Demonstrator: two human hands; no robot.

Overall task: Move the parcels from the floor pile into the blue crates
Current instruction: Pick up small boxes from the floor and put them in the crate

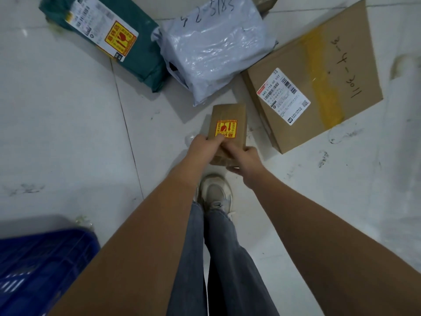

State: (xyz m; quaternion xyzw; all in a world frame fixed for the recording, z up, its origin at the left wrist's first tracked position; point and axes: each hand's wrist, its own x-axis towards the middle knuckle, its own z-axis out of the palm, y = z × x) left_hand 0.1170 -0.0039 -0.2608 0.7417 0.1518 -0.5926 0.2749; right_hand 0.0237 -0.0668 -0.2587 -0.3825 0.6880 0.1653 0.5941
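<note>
Both hands pinch the small brown cardboard box with a yellow fragile sticker (229, 131): left hand (206, 145) on top edge, right hand (247, 161) underneath. Keep it level, swing left-back to blue plastic crate (43, 265).

under me is a pale tiled floor (68, 133), glossy and catching soft light. a dark grout line (127, 137) runs across it, with grey scuff marks (323, 158) well to the right of that line.
</note>
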